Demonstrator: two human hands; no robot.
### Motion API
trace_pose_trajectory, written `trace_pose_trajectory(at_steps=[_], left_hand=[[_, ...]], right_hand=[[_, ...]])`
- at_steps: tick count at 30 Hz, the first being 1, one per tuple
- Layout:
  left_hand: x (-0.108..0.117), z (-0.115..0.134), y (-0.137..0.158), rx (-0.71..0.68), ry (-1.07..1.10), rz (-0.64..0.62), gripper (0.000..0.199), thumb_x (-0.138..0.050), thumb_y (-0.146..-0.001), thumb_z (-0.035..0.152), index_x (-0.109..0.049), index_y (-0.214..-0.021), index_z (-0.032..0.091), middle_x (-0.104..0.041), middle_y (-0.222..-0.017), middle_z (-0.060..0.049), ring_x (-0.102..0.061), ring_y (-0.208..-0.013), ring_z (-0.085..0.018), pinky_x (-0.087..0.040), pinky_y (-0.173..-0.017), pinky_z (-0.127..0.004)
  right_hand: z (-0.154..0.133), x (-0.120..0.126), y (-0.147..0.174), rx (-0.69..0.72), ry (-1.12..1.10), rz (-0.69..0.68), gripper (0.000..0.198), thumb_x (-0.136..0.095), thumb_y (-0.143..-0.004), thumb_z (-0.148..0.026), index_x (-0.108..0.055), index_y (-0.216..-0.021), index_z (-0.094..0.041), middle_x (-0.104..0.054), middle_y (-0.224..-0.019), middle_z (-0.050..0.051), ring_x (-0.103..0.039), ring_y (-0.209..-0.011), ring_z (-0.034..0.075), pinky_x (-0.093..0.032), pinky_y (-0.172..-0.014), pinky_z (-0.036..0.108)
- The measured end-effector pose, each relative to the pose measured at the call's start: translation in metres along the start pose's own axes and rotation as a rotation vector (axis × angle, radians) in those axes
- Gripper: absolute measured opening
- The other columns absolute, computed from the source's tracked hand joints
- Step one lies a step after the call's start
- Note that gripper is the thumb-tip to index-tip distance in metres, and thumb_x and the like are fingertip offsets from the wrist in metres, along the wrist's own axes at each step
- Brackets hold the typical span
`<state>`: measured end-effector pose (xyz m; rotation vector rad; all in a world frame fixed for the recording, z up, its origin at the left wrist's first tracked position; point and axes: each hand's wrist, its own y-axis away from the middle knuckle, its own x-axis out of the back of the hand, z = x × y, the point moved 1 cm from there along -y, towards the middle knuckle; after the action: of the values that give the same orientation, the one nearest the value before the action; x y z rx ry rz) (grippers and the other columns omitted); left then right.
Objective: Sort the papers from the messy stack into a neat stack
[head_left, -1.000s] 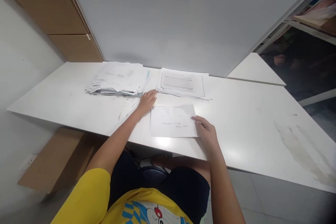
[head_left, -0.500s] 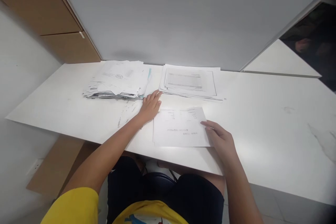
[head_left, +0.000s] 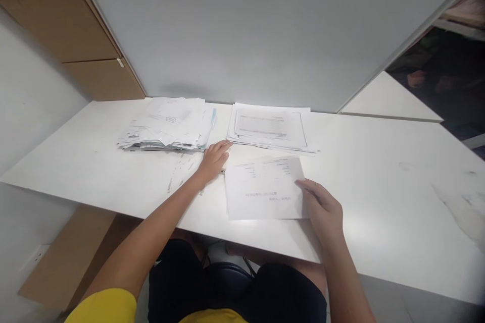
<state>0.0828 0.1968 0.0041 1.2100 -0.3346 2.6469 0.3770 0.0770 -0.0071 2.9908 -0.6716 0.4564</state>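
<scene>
A printed sheet of paper (head_left: pixel 265 186) lies in front of me, slightly tilted, near the table's front edge. My right hand (head_left: pixel 322 204) pinches its right edge between thumb and fingers. My left hand (head_left: pixel 215 161) rests palm down left of the sheet's upper corner, fingers stretched out. Its fingertips reach the lower left corner of a neat paper stack (head_left: pixel 265 126) whose top page carries a table. Behind my left hand to the left stands a thicker, uneven pile of papers (head_left: pixel 166 123). Something small under my left palm is mostly hidden.
The white table (head_left: pixel 379 181) carries dark marks (head_left: pixel 182 171) beside my left forearm and smudges at the right. A grey partition (head_left: pixel 235 30) rises along the back. Cardboard boxes (head_left: pixel 91 35) stand at the back left, and a cardboard piece (head_left: pixel 68 252) is below the table.
My right hand has closed on the sheet's right edge and shifted it slightly right, turning it a little. My left hand has stayed nearly in place. The camera view has tilted slightly.
</scene>
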Motion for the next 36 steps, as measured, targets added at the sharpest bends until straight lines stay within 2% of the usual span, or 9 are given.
trace_pose_trajectory(at_steps=[4,8,13,17,20,23,25,28,36], left_hand=[[0.000,-0.009,0.000,-0.056,0.161,0.086,0.042,-0.036,-0.097,0.029,-0.062,-0.129,0.022,-0.057,-0.141,-0.005,-0.047,-0.131,-0.023,-0.031,-0.116,-0.041],[0.002,-0.010,0.000,-0.089,0.245,0.095,0.036,-0.041,-0.092,0.024,-0.069,-0.114,0.020,-0.065,-0.126,-0.006,-0.053,-0.123,-0.023,-0.036,-0.112,-0.040],[0.003,-0.009,0.004,-0.059,0.309,0.110,0.030,-0.045,-0.083,0.020,-0.070,-0.100,0.019,-0.068,-0.108,-0.006,-0.059,-0.106,-0.022,-0.043,-0.101,-0.036],[0.000,-0.011,0.008,0.002,0.393,0.109,0.029,-0.047,-0.082,0.021,-0.070,-0.098,0.019,-0.070,-0.098,-0.004,-0.063,-0.095,-0.020,-0.046,-0.094,-0.033],[-0.001,-0.011,0.009,0.040,0.405,0.112,0.026,-0.047,-0.082,0.022,-0.071,-0.090,0.020,-0.072,-0.096,-0.003,-0.064,-0.095,-0.020,-0.046,-0.093,-0.031],[-0.002,-0.012,0.010,0.064,0.400,0.111,0.025,-0.047,-0.082,0.021,-0.072,-0.088,0.020,-0.073,-0.097,-0.002,-0.065,-0.096,-0.019,-0.047,-0.091,-0.029],[-0.004,-0.014,0.010,0.068,0.389,0.106,0.024,-0.048,-0.082,0.022,-0.072,-0.088,0.020,-0.074,-0.097,-0.002,-0.065,-0.096,-0.019,-0.047,-0.089,-0.029],[-0.004,-0.015,0.010,0.081,0.354,0.106,0.025,-0.049,-0.082,0.021,-0.072,-0.089,0.019,-0.074,-0.097,-0.002,-0.066,-0.094,-0.019,-0.048,-0.089,-0.028],[0.002,-0.011,0.011,0.119,0.279,0.071,0.025,-0.048,-0.082,0.016,-0.072,-0.088,0.019,-0.074,-0.096,-0.002,-0.066,-0.094,-0.018,-0.048,-0.088,-0.027]], right_hand=[[0.006,0.002,-0.016,-0.031,-0.059,0.192,0.033,-0.059,-0.078,-0.033,-0.077,-0.103,-0.023,-0.072,-0.116,0.006,-0.065,-0.107,0.026,-0.052,-0.090,0.040],[0.009,-0.008,-0.067,0.000,-0.098,0.209,0.040,-0.061,-0.076,-0.034,-0.075,-0.111,-0.020,-0.073,-0.099,0.007,-0.064,-0.079,0.020,-0.051,-0.068,0.033],[0.001,-0.047,-0.142,0.070,-0.052,0.057,0.047,-0.055,-0.076,-0.033,-0.070,-0.119,-0.019,-0.070,-0.115,0.011,-0.065,-0.093,0.022,-0.053,-0.083,0.038],[0.001,-0.083,-0.176,0.268,0.267,-0.034,0.052,-0.046,-0.080,-0.033,-0.065,-0.126,-0.015,-0.059,-0.137,0.016,-0.056,-0.123,0.029,-0.044,-0.106,0.046],[0.010,-0.098,-0.181,0.389,0.589,-0.061,0.054,-0.042,-0.086,-0.038,-0.062,-0.127,-0.008,-0.045,-0.150,0.023,-0.038,-0.142,0.036,-0.032,-0.113,0.057],[0.020,-0.100,-0.174,0.483,0.767,0.033,0.056,-0.031,-0.094,-0.043,-0.062,-0.125,-0.008,-0.035,-0.157,0.024,-0.027,-0.148,0.037,-0.023,-0.115,0.064],[0.025,-0.098,-0.168,0.548,0.781,0.079,0.058,-0.026,-0.097,-0.044,-0.062,-0.126,-0.009,-0.036,-0.157,0.023,-0.027,-0.148,0.035,-0.021,-0.116,0.062],[0.030,-0.096,-0.163,0.589,0.789,0.037,0.057,-0.027,-0.096,-0.045,-0.065,-0.121,-0.011,-0.043,-0.153,0.022,-0.031,-0.146,0.034,-0.022,-0.116,0.062],[0.025,-0.103,-0.158,0.505,0.797,-0.038,0.058,-0.029,-0.090,-0.046,-0.066,-0.119,-0.012,-0.051,-0.147,0.020,-0.036,-0.144,0.034,-0.022,-0.117,0.061]])
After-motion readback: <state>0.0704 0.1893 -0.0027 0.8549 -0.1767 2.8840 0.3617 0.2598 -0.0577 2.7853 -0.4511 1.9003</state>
